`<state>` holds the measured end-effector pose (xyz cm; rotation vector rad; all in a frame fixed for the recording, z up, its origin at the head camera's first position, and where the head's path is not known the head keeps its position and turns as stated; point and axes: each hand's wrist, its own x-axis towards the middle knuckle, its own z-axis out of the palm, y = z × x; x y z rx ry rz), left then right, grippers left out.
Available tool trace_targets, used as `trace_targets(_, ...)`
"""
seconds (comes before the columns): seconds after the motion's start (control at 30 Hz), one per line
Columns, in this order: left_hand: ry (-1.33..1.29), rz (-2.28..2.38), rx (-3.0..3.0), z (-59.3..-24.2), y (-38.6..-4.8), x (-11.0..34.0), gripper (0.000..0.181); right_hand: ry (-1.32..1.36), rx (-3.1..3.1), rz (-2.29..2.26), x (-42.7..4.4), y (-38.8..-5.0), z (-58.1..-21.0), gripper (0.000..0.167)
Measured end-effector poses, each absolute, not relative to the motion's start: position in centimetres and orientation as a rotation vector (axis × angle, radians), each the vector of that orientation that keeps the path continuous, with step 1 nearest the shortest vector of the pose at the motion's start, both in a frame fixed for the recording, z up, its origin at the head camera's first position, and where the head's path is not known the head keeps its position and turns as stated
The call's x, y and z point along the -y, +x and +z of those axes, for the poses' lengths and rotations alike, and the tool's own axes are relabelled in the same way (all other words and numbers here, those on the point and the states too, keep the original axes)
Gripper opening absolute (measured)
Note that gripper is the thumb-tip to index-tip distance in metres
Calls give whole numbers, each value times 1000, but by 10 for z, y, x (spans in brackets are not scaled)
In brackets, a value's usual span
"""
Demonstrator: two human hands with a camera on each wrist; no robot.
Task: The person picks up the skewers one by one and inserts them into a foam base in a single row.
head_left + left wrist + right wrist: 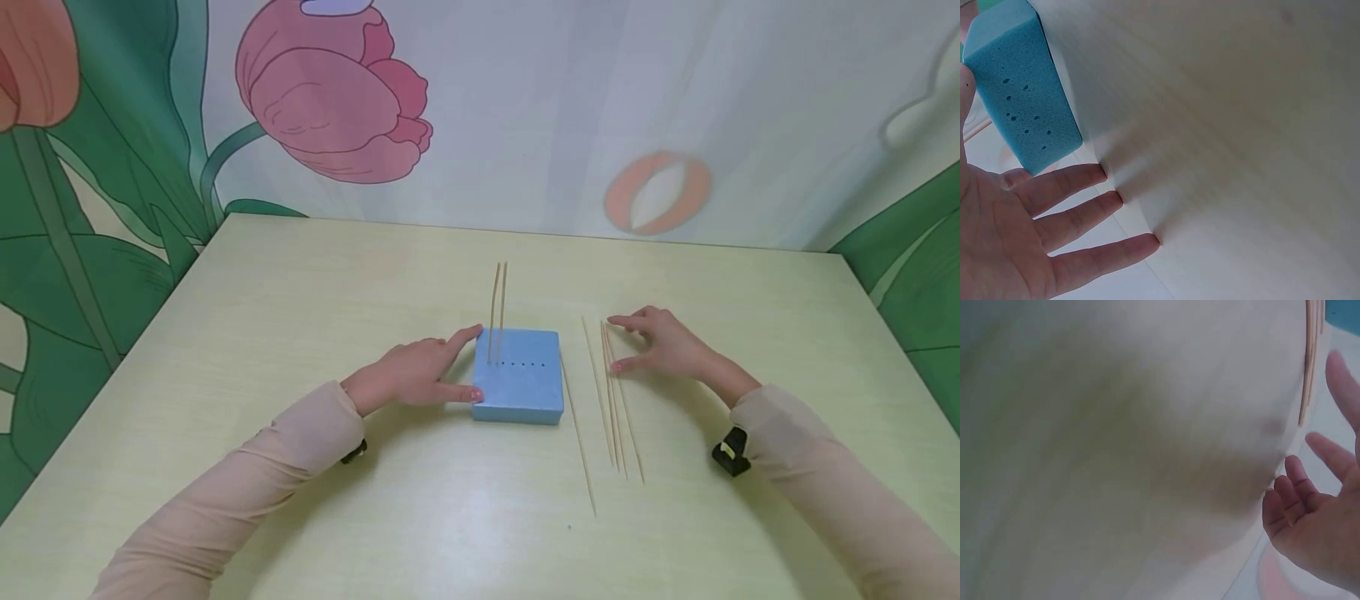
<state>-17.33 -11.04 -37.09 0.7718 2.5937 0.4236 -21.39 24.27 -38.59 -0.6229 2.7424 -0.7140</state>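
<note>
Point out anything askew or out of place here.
One thin stick lies close beside the blue block, apart from the other loose sticks; a tiny dark speck marks the otherwise plain tabletop. Nothing looks spilled.

Upright sticks (502,308) in the way, open table (375,283) behind (loose sticks (611,400) rightward)

A square, light-blue foam block (528,396) lies flat on the table (420,517), the left hand (420,371) touching its left side with thumb and forefinger. Small dark holes (522,364) cross its top in a row; two thin wooden sticks (502,308) stand nearly upright at the row's left end. Loose sticks (597,392) lie to the right, one just beside the block, others near the right hand (663,346).
</note>
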Motion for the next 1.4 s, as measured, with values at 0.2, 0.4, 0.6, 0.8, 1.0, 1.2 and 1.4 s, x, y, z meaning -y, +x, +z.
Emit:
trace_targets(0.2,765,420,-2596,-371,-172,111,92,-685,-2697,-652,-245,-214,-390,83)
trace_targets(0.4,750,420,-2595,-370,-170,111,92,-692,-2686,-671,-244,-213,-391,79)
trace_targets(0.6,744,414,-2598,-368,-168,112,91,-692,-2653,-740,-241,-215,-390,72)
trace_targets(0.8,750,427,-2590,-368,-169,111,92,-676,-2575,-921,-244,-216,-388,70)
trace_targets(1.0,751,422,-2589,-369,-171,110,92,-571,-2380,-1263,-250,-213,-377,73)
trace_targets(1.2,753,425,-2591,-368,-171,110,92,-493,-2431,-1436,-247,-202,-363,78)
trace_targets(1.4,759,422,-2590,-368,-171,109,92,-515,-2608,-1481,-244,-189,-350,72)
